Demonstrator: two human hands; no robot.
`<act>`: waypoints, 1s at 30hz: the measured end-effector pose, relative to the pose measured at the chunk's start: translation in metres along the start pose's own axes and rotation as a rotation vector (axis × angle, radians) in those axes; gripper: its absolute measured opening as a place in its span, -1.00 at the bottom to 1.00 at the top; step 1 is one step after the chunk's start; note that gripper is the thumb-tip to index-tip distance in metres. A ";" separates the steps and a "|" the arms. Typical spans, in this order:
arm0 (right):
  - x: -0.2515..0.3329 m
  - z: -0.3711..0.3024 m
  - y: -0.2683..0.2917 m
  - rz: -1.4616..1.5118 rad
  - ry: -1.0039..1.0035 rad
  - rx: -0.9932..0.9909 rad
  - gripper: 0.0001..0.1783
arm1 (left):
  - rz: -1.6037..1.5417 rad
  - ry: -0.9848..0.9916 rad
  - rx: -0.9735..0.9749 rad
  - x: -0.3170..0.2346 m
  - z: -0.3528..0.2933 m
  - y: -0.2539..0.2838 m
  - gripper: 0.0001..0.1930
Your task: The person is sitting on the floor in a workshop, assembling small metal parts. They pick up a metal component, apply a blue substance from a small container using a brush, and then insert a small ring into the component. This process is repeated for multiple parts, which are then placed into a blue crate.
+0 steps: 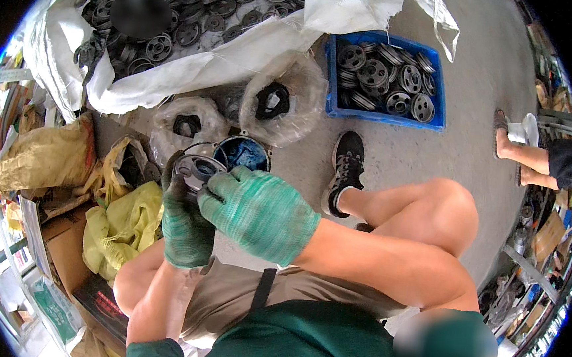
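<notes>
Both my hands wear green knitted gloves, their fingertips darkened. A grey metal pulley wheel with a hub in its middle is held between them, tilted upward. My left hand closes round its left and lower side, thumb up along the rim. My right hand has its fingers bent against the wheel's right edge; what the fingertips do there is partly hidden. Just beyond the hands stands a small open bucket with blue grease inside. A thin wire handle arcs beside the wheel.
Two clear plastic bags with dark round parts lie past the bucket. A blue crate of pulley wheels stands ahead right. At the far left is a large white sack of similar wheels. Yellow bags lie left. Another person's legs show at right.
</notes>
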State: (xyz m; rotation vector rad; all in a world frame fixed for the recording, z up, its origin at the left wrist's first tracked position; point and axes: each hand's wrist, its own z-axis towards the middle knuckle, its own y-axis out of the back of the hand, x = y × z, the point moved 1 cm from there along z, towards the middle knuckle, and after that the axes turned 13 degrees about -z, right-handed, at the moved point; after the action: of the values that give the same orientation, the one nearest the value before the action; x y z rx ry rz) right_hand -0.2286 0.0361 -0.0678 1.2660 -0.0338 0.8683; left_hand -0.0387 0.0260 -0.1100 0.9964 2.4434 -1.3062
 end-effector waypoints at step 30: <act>-0.017 0.017 -0.012 0.692 -0.735 0.160 -0.48 | 0.021 -0.119 0.145 -0.004 -0.034 -0.026 -0.38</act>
State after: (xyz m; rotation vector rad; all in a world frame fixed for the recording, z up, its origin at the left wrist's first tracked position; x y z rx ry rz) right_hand -0.2264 0.0126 -0.0797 1.7013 -1.0539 0.9424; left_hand -0.0479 0.0406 -0.0708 0.9448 2.2718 -1.5085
